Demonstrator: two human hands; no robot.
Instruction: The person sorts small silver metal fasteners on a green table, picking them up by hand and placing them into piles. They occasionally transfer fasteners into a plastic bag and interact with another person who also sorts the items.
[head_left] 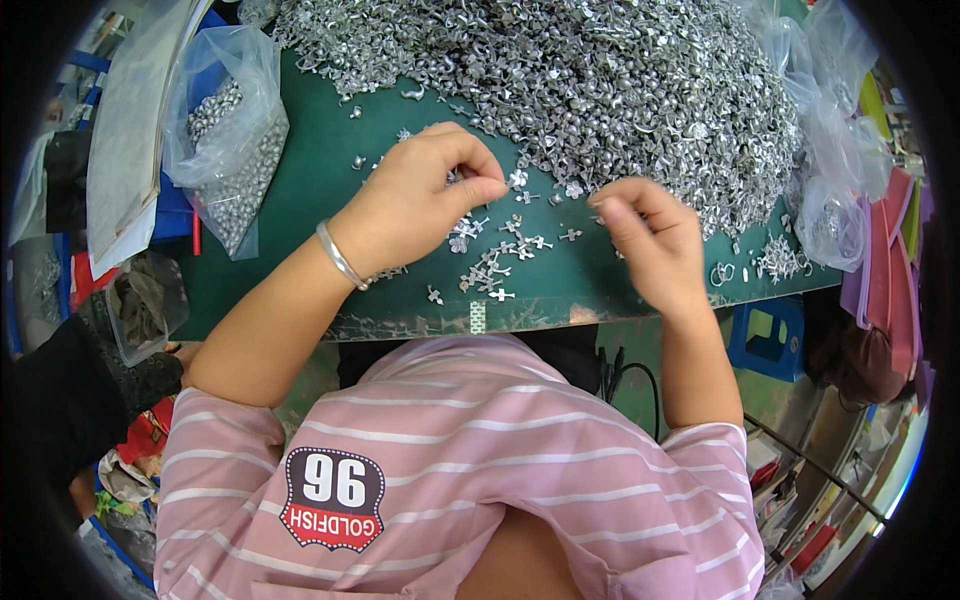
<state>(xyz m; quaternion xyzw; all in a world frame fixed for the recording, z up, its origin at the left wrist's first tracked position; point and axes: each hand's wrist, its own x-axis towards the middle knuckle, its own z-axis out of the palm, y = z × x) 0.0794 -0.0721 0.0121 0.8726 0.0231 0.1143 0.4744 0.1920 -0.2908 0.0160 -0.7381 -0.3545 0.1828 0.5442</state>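
A big heap of small silver metal pieces (600, 90) covers the far part of the green tabletop (330, 110). My left hand (425, 195), with a silver bangle (340, 256) on its wrist, hovers over the table just short of the heap. Its thumb and fingers are pinched together; what they hold is hidden. To its right, my right hand (657, 240) also pinches thumb against forefinger at the heap's near edge, and anything between the tips is too small to name. Between and below the hands lie loose cross-shaped metal pieces (490, 268) and a flower-shaped piece (573, 189).
A clear bag of round silver beads (235, 160) stands at the left. At the right lie a small cluster of pieces (780, 258) and clear plastic bags (835, 190). A blue stool (768, 338) is under the table's right side; a clear tub (145, 305) sits far left.
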